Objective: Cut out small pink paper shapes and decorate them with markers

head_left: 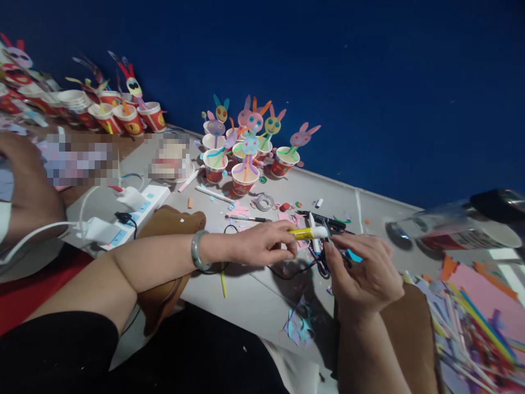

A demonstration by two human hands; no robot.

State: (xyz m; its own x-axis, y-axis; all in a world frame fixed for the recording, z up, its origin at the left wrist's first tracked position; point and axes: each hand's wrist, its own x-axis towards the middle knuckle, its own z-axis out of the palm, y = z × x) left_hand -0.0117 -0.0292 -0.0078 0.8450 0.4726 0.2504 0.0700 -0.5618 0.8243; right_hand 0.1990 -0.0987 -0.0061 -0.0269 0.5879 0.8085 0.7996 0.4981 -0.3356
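My left hand, with a bangle on its wrist, is closed around a yellow tube with a white end, which looks like a glue tube. The white end points at my right hand. Thumb and fingers of that hand pinch together close to the white end; a small greyish piece shows at their tips, too unclear to name. Below the hands lie a black cable, paper scraps and pens. A black-and-clear pen rests just beyond my left hand.
Paper cups with paper rabbit heads stand along the back, and more cups at left. A power strip lies beside a co-worker's arm. At right are a clear bottle, coloured paper and straws. Tape lies mid-table.
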